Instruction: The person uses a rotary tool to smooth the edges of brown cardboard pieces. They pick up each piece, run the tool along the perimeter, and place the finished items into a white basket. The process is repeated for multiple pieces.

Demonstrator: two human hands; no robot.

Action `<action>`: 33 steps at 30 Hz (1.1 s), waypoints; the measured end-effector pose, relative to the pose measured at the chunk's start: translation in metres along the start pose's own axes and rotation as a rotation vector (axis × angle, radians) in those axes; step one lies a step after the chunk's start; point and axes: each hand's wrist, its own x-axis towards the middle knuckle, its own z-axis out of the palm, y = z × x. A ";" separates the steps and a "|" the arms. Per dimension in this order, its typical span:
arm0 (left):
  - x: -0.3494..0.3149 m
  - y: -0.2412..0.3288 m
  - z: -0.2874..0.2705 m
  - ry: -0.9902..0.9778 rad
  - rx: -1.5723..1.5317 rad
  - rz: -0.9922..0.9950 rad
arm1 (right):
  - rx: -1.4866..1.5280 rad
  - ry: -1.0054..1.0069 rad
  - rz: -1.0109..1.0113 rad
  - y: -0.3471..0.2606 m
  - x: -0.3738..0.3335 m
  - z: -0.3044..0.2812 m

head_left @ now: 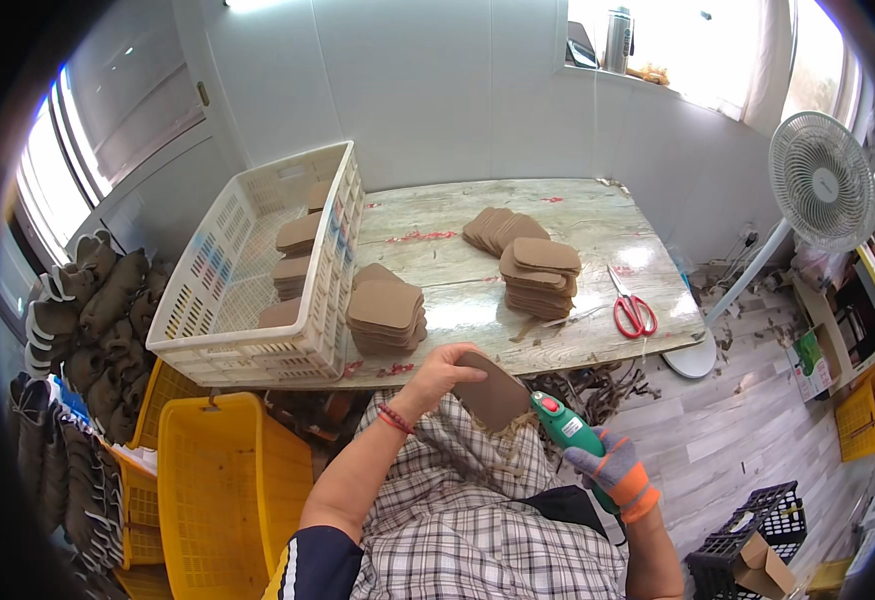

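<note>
My bare left hand (444, 372), with a red bracelet on the wrist, is closed on one end of a flat brown rounded pad (495, 392), held tilted over my plaid apron (447, 540). My right hand (612, 468), in a grey and orange glove, grips a green handheld electric cutter (567, 426) with a red button. The cutter's head is at the pad's right edge; its blade is too small to make out. Thin trimmings hang along the pad's lower edge. On the table in front sits a neat stack of similar pads (386, 313).
More pads (539, 272) are piled farther right on the table (447, 270), by red-handled scissors (633, 312). A white crate (257, 345) holding pads stands at the left, above a yellow bin (212, 450). Scraps litter the floor near a white fan (822, 180). A black crate (752, 530) is lower right.
</note>
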 end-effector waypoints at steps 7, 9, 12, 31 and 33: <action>0.001 0.006 -0.002 -0.040 0.072 -0.006 | -0.054 -0.003 0.061 -0.005 -0.007 0.001; 0.002 0.007 0.001 -0.046 0.105 -0.002 | -0.065 -0.003 0.035 -0.001 -0.006 0.002; 0.004 0.001 0.004 -0.073 0.127 -0.037 | -0.086 -0.004 0.037 -0.002 -0.006 0.003; 0.006 -0.002 0.023 -0.313 0.306 -0.185 | -0.107 -0.038 0.028 -0.024 0.005 0.018; 0.002 -0.006 0.027 -0.328 0.213 -0.127 | -0.089 -0.063 0.017 -0.024 0.015 0.023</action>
